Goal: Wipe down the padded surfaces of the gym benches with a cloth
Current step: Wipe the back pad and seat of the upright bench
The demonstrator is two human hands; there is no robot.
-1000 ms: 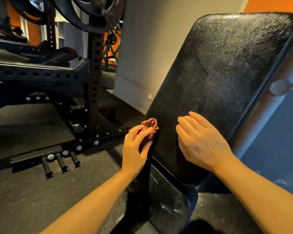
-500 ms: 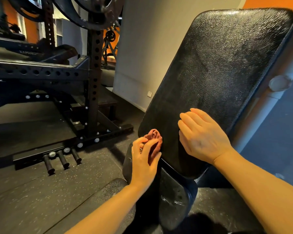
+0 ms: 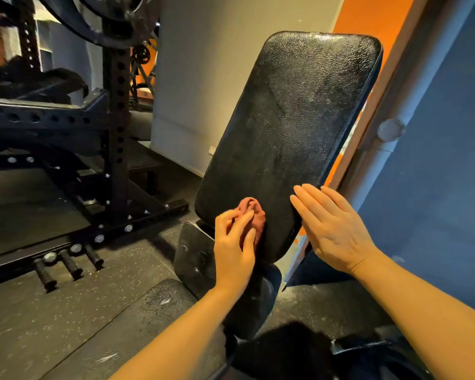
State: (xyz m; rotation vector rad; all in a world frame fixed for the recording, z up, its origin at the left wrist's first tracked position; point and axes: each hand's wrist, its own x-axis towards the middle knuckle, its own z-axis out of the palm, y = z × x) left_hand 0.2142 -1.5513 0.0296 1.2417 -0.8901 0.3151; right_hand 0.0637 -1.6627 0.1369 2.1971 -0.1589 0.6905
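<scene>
Fingers of the left hand (image 3: 235,249) curl around a bunched reddish-brown cloth (image 3: 252,215), pressing it against the lower left part of a tall, black, grained-vinyl padded backrest (image 3: 291,133). The left forearm reaches up from the bottom of the view, the wrist nearly straight and the back of the hand facing the camera; the cloth bulges out above the knuckles and touches the pad just above its rounded bottom edge.

The right hand (image 3: 332,229) lies flat and relaxed, its fingers straight and close together, pointing up and to the left. Its fingertips rest on the lower right edge of the backrest, and the palm sits just past that edge; it holds nothing. The right forearm comes in from the lower right corner.

The backrest stands steeply inclined, leaning away from the person, with its top near an orange wall strip (image 3: 368,20). Below it sits a smaller black padded seat (image 3: 195,256), partly hidden by the left hand and wrist. To the left stands a black perforated steel rack (image 3: 118,111) on a dark speckled rubber floor (image 3: 66,311), with three short black pegs (image 3: 69,264) projecting from its base. A blue wall (image 3: 436,187) fills the right side.
</scene>
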